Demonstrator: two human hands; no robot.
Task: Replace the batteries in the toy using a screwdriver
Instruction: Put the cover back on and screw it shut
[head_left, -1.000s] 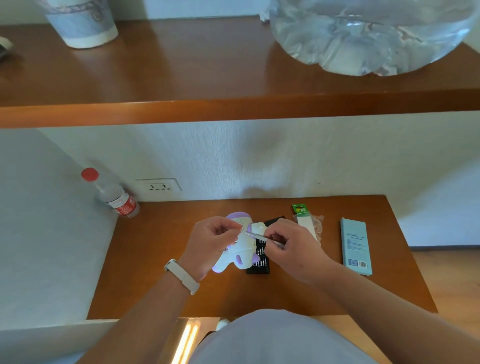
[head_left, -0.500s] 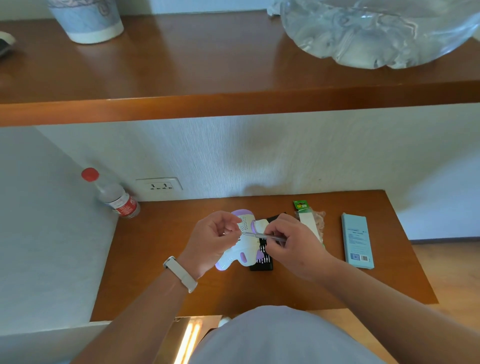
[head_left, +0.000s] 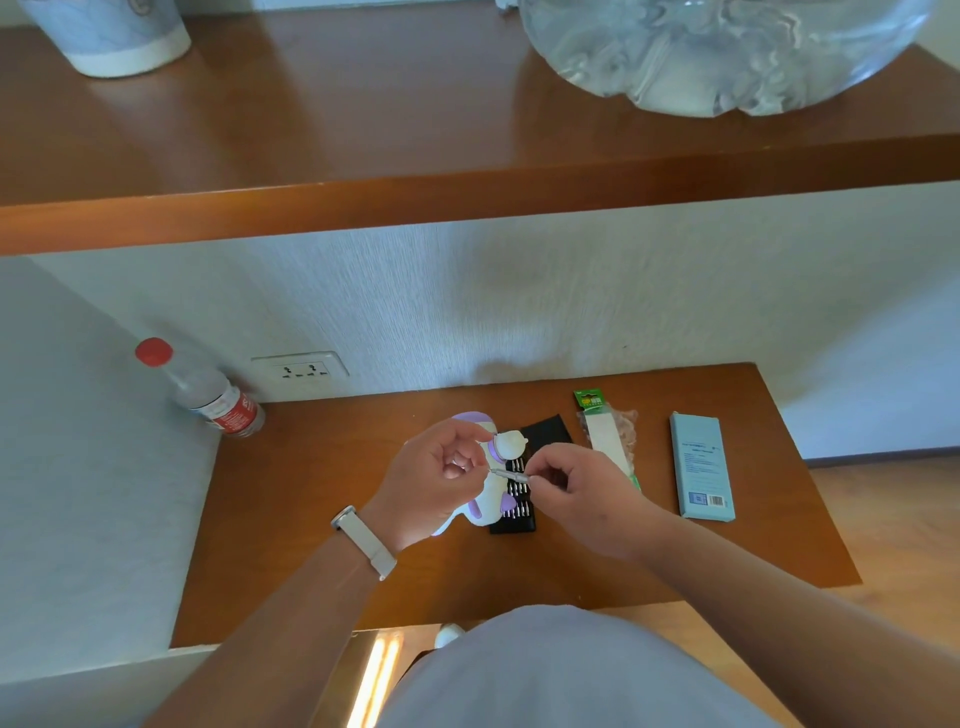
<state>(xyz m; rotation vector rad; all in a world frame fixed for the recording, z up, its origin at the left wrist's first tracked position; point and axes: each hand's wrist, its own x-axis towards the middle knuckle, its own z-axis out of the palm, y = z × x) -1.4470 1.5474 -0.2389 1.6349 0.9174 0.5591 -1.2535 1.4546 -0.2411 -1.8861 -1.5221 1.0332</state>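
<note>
A white and purple toy (head_left: 493, 496) lies on the wooden desk (head_left: 322, 519), partly over a black case of screwdriver bits (head_left: 519, 506). My left hand (head_left: 434, 483) has its fingers curled above the toy, pinching at the tip of a thin silver screwdriver (head_left: 509, 474). My right hand (head_left: 576, 491) pinches the screwdriver's shaft from the right. What the left fingertips hold is too small to tell. A green-topped battery pack (head_left: 605, 436) lies to the right of the case.
A pale blue box (head_left: 701, 465) lies at the desk's right. A red-capped plastic bottle (head_left: 208, 395) leans at the back left corner by a wall socket (head_left: 301, 370). A wooden shelf (head_left: 363, 156) overhead carries a cup (head_left: 111, 36) and a large clear water jug (head_left: 717, 52).
Both hands have stayed over the toy, working at the screwdriver's tip. The toy has shifted slightly under the left hand.
</note>
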